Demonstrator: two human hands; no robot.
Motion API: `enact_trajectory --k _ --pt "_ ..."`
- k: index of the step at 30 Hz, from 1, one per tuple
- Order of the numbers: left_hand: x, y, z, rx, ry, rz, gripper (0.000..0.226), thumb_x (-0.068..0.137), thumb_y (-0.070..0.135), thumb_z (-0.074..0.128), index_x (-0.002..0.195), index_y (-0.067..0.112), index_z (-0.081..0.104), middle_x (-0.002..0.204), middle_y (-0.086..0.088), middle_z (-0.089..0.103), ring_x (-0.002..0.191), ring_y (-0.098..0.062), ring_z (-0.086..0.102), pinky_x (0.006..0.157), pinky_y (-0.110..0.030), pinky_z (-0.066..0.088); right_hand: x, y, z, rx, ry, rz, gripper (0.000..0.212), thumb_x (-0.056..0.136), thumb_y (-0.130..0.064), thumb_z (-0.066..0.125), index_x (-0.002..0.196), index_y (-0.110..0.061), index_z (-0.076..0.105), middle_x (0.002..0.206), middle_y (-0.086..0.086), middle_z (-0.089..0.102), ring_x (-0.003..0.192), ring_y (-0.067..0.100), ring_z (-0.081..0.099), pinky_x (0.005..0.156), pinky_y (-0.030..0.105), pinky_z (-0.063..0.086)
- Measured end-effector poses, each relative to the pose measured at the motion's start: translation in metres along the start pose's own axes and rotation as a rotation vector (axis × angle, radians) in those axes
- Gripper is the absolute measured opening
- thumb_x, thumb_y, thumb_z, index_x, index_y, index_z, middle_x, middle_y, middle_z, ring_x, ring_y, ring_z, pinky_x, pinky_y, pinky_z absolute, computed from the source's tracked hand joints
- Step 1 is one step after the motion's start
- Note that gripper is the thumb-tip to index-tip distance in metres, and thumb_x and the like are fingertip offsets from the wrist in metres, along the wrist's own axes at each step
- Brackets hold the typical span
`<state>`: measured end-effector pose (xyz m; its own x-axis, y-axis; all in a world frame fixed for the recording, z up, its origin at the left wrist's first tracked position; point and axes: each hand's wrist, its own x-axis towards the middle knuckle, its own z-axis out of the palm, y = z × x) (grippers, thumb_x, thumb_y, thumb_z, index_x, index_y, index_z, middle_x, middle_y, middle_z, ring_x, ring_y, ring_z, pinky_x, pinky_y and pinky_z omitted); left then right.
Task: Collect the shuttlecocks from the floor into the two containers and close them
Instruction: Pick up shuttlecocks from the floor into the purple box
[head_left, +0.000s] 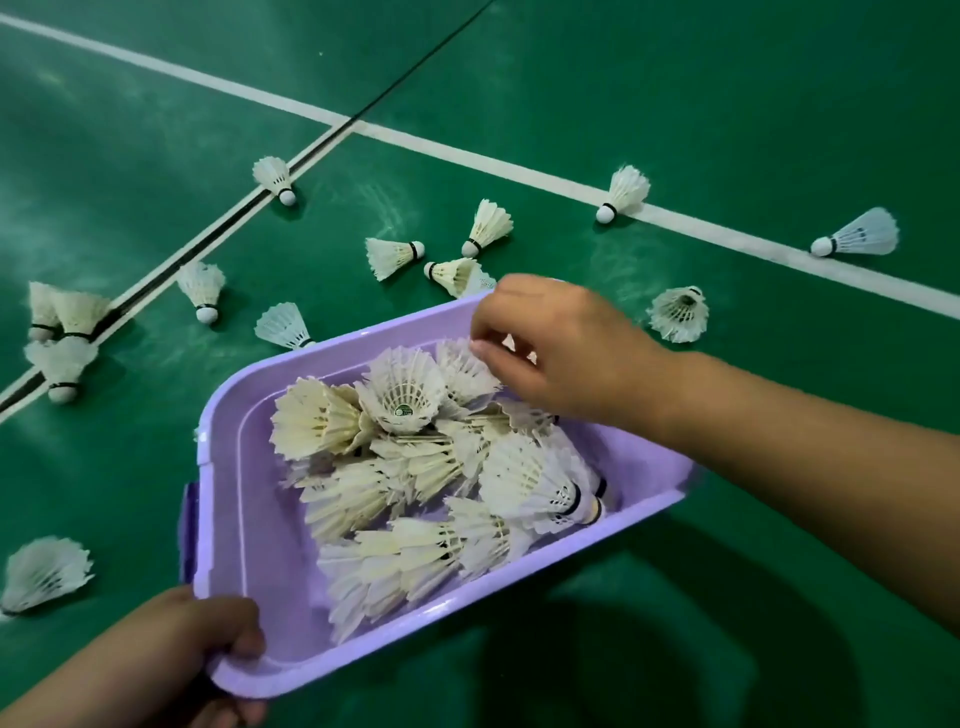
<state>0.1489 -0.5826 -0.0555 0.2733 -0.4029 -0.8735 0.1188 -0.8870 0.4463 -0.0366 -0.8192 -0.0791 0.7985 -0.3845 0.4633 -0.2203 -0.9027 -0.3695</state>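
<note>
Shuttlecocks collected: a loose pile of feathered shuttlecocks (415, 457) lies in the purple container (244, 499), directly under the right grip, cones pointing every way.
Container: lidless and tilted, its near corner carried by the left grip; no lid and no second container are in view.
Left grip: left hand (171, 654) clamps the near corner rim, thumb curled over the inside wall, fingers underneath.
Right grip: right hand (550, 348) hovers over the far rim, fingers curled downward with fingertips at the feathers of the topmost shuttlecock (462, 369); whether it pinches that one or has just let go, I cannot tell.
Shuttlecocks left on floor: a cluster of three (441, 249) just beyond the right grip, one (678, 314) just to its right, two more (623, 195) farther out along the white court line, several to its left, one (44, 574) beside the left grip.
Progress: partway, I judge; many remain on the green floor (727, 104).
Risk: held by one corner and slanted, the container could tip or slip, spilling the pile.
Risk: pressing down on the heap could crush feathers.
</note>
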Motion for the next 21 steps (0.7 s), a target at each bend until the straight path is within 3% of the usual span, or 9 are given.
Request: enact_trajectory --k 2,4,5,7,9,12,14,17,21 --pt "0.003 0.003 0.0 -0.01 0.049 -0.032 0.038 0.071 -0.005 0.055 0.034 -0.01 0.047 0.032 -0.02 0.043 0.017 -0.019 0.036 0.034 -0.021 0.036 -0.017 0.0 -0.014 0.044 -0.183 -0.05 0.03 0.09 -0.034 0.048 0.084 -0.011 0.068 0.08 0.001 0.061 0.069 0.012 0.053 0.061 0.028 0.048" --pt "0.003 0.004 0.0 0.004 0.128 -0.033 0.037 0.029 0.015 0.081 0.046 -0.011 0.062 0.032 -0.017 0.046 0.022 -0.019 0.042 0.043 -0.026 0.039 -0.033 0.005 -0.018 0.022 -0.432 -0.069 0.044 0.09 -0.048 0.04 0.081 -0.016 0.069 0.084 -0.001 0.061 0.075 0.015 0.057 0.061 0.028 0.048" --pt "0.015 -0.003 -0.004 0.057 0.197 0.009 0.066 0.012 0.009 0.082 0.071 -0.016 0.07 0.031 -0.014 0.048 0.023 -0.016 0.043 0.042 -0.025 0.039 -0.04 0.011 -0.018 0.027 -0.508 -0.048 0.05 0.089 -0.054 0.037 0.078 -0.016 0.068 0.084 -0.002 0.061 0.076 0.016 0.058 0.062 0.029 0.048" --pt "0.041 -0.018 -0.013 0.034 0.295 0.117 0.103 0.014 -0.018 0.072 0.111 -0.037 0.041 0.027 -0.012 0.044 0.02 -0.012 0.04 0.044 -0.027 0.039 -0.055 0.03 -0.024 0.141 -0.443 0.054 0.056 0.089 -0.058 0.034 0.08 -0.015 0.069 0.084 -0.003 0.061 0.078 0.016 0.06 0.066 0.034 0.05" --pt "0.042 -0.012 -0.008 0.022 0.328 0.185 0.093 0.011 -0.019 0.065 0.101 -0.035 0.05 0.024 -0.009 0.041 0.025 -0.015 0.041 0.051 -0.034 0.035 -0.065 0.054 -0.031 0.218 -0.106 0.206 0.053 0.091 -0.053 0.036 0.085 -0.012 0.069 0.083 0.0 0.062 0.076 0.017 0.06 0.066 0.036 0.05" --pt "0.023 0.03 0.029 0.055 0.33 0.06 0.028 0.01 0.011 0.063 0.034 -0.003 0.058 0.032 -0.01 0.046 0.052 -0.021 0.041 0.056 -0.036 0.031 -0.077 0.117 -0.031 0.016 0.309 0.609 0.059 0.088 -0.053 0.031 0.088 -0.008 0.068 0.092 0.009 0.06 0.085 0.025 0.056 0.075 0.037 0.047" --pt "0.01 0.048 0.044 0.016 0.3 0.035 0.026 0.013 0.016 0.065 0.026 0.0 0.049 0.033 -0.013 0.045 0.048 -0.022 0.042 0.054 -0.034 0.032 -0.09 0.171 -0.016 -0.144 0.068 0.959 0.06 0.086 -0.058 0.032 0.105 -0.015 0.069 0.131 0.018 0.047 0.117 0.035 0.046 0.099 0.038 0.037" --pt "0.005 0.044 0.051 -0.002 0.124 0.039 0.036 0.073 -0.008 0.055 0.037 -0.006 0.047 0.034 -0.017 0.041 0.022 -0.019 0.037 0.036 -0.025 0.035 -0.115 0.215 0.013 -0.208 -0.446 1.155 0.04 0.095 -0.043 0.041 0.123 -0.022 0.06 0.152 0.013 0.024 0.134 0.038 0.029 0.11 0.047 0.029" --pt "0.001 0.042 0.057 -0.111 0.024 0.018 0.036 0.08 -0.018 0.037 0.047 -0.008 0.047 0.034 -0.02 0.042 0.015 -0.02 0.033 0.023 -0.016 0.031 -0.123 0.214 0.016 -0.234 -0.142 1.14 0.032 0.095 -0.019 0.044 0.102 0.005 0.063 0.114 0.028 0.056 0.103 0.04 0.055 0.086 0.042 0.046"
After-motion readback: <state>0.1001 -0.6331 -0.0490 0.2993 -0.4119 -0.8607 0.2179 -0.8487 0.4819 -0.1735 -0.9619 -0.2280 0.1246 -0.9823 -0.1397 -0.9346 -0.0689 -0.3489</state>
